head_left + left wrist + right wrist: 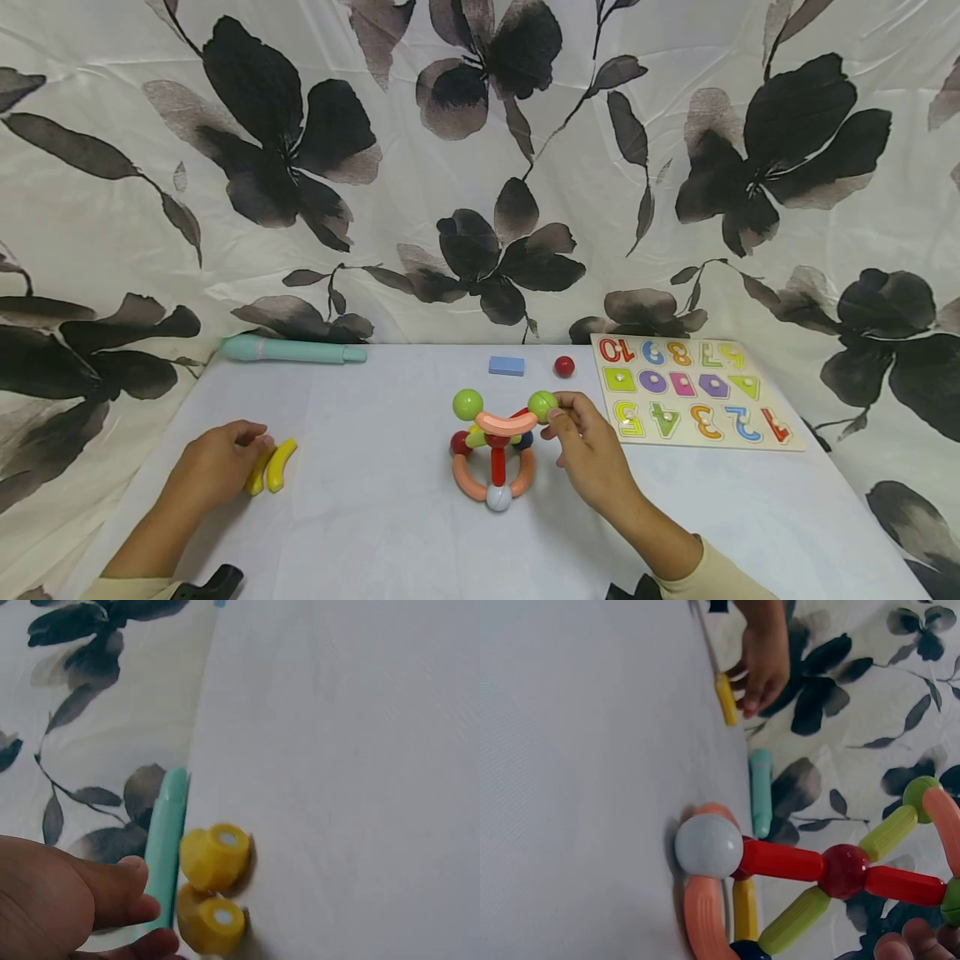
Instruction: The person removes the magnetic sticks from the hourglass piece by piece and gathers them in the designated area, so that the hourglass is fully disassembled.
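Observation:
My right hand (596, 454) pinches the right green ball (542, 405) of a structure of balls and rods; its fingertips (919, 941) show at the lower right of the right wrist view. A salmon curved rod (506, 424) joins this ball to another green ball (468, 405). Below are a red rod (498, 467), a white ball (498, 498) and two more salmon curves. At the left, my left hand (213, 462) rests beside two yellow curved pieces (281, 465), fingers loosely bent. In the left wrist view that hand (82, 900) is left of the yellow pieces (217, 859), not wrapped around them.
A teal tube (296, 350) lies along the back left edge. Behind the structure are a blue block (506, 366) and a loose red ball (564, 367). A number and shape board (705, 392) lies at the back right. Floral cloth hangs behind the table.

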Tool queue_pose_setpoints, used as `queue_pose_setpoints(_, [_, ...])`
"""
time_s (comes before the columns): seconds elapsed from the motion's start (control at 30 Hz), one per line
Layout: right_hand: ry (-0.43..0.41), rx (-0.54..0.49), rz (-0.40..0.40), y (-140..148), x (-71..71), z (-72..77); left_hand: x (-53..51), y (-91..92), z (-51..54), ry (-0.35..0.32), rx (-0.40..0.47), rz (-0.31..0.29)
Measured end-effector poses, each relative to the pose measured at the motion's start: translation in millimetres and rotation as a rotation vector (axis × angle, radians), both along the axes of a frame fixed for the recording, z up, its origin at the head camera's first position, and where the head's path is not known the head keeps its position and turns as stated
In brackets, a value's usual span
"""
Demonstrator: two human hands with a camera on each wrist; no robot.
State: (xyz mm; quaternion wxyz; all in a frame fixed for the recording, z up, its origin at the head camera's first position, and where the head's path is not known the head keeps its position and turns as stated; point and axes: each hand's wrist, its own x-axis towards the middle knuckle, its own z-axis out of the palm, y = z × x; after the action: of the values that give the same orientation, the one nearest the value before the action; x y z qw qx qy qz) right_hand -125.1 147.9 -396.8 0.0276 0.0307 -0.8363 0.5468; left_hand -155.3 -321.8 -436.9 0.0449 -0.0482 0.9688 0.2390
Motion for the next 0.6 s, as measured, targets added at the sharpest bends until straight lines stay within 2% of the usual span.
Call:
queue_pose_setpoints(0.13, [0.012,0.008,0.002,0.3,-0.2,0.2,5.4,20.4,9.6,0.129,-0.01,-0.025])
queue_pose_setpoints(0.27, [0.042,0.017,0.013,1.6,-0.1,-0.1,12.5,57.1,25.5,0.287,0.044,-0.094])
queue_pose_setpoints(0.37, [0.069,0.005,0.032,2.9,0.0,-0.3,17.6,88.0,37.4,0.363,0.089,-0.16])
queue_pose_setpoints(0.53, [0.099,-0.029,0.066,3.3,0.3,-0.3,23.3,137.0,47.9,0.409,0.179,-0.272])
queue_pose_setpoints(0.6, [0.105,-0.043,0.077,2.3,0.1,-0.5,24.9,154.2,49.2,0.395,0.226,-0.318])
